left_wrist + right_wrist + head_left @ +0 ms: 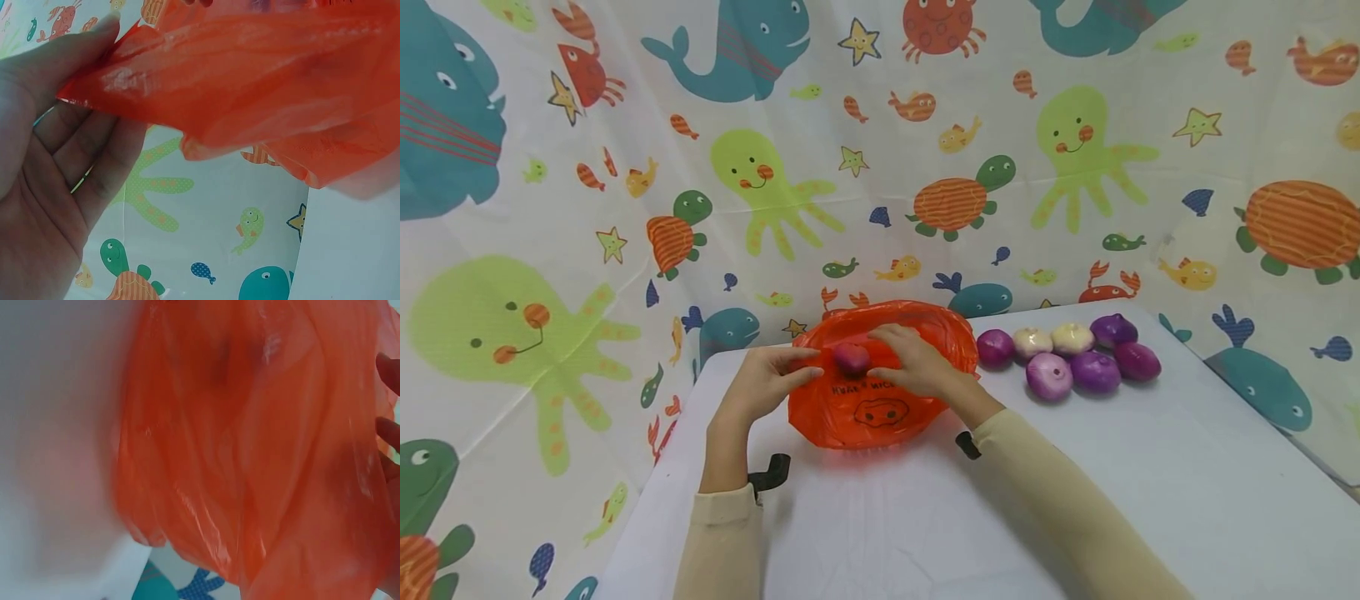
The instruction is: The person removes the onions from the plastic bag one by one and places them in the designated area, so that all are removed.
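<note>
An orange-red plastic bag (823,421) with black printed lettering and a pig's face stands wide-mouthed on the table. Within its outline, between both hands, a purplish-red onion (852,358) is visible. My left hand (765,382) is at the bag's left side, thumb and fingers apart. In the left wrist view, the bag's corner lies between that thumb and the fingers, some of them behind the plastic. My right hand (917,364) reaches over the bag from the right, fingers spread near the onion. Its fingertips (387,434) show beside the film in the right wrist view; the rest is partly hidden.
Several onions stand grouped right of the bag: purple ones (1096,372) and pale ones (1072,339). A white cloth covers the table (880,525). Behind and to the left hangs a curtain (865,225) printed with sea animals. Dark bands (769,473) sit near the wrists.
</note>
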`<state>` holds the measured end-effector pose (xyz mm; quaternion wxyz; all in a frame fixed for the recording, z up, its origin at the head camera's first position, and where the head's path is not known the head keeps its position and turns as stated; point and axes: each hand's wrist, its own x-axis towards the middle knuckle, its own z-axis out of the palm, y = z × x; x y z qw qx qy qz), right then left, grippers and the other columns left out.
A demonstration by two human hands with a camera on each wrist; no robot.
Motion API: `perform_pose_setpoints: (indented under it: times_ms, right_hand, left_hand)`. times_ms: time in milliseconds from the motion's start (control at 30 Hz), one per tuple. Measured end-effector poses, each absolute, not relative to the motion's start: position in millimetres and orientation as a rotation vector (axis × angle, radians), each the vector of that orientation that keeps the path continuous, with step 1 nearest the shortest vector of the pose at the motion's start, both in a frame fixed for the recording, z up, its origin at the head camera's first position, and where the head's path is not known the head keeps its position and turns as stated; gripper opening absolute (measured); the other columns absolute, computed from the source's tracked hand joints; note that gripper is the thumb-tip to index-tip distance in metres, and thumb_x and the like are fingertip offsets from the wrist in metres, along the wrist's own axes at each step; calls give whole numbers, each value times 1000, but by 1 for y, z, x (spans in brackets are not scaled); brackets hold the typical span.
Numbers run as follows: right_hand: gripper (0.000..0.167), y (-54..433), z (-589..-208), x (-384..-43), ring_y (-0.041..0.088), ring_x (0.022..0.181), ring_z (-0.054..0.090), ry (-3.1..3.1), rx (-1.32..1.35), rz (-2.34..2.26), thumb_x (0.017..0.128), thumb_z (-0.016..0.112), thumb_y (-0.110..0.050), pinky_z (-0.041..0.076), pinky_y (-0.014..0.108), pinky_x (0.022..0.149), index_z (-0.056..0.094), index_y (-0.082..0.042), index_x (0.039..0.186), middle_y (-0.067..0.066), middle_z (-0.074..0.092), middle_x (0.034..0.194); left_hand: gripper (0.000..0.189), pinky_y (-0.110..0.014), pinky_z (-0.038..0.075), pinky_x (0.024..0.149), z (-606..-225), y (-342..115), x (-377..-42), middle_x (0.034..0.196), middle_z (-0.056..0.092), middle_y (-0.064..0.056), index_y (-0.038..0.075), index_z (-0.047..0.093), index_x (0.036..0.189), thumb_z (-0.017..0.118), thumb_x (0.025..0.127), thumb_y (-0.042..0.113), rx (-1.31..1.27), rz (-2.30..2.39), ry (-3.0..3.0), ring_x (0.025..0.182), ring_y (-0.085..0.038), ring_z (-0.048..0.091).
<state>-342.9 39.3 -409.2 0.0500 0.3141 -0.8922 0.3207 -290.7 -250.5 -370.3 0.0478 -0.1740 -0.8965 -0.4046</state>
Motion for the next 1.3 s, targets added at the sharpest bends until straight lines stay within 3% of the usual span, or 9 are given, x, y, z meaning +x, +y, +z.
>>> perform_pose_setpoints:
  times_ms: [367,767,1300]
  right_hand:
    - [71,21,-417,-350,29,149,41,-2780,973,908,95,76,-37,43,57,117,46,-18,157,5,46,160]
    - [75,6,-422,-360,30,155,34,-2881,934,802,98,73,-41,37,59,121,40,-17,161,7,39,166]
    - [77,-20,-432,-382,28,152,39,-2903,902,783,98,74,-33,34,54,125,34,-26,163,0,38,167]
  left_hand:
    - [39,-33,64,80,-370,-251,-291,105,78,-4,14,75,128,78,95,32,-553,-1224,-2727,89,-21,72]
    - [34,-31,64,80,-370,-250,-292,106,78,-3,18,77,126,78,94,31,-580,-1217,-2705,89,-20,72]
    - [36,-39,65,84,-369,-250,-291,110,78,-5,16,76,127,78,95,32,-565,-1216,-2711,94,-22,74]
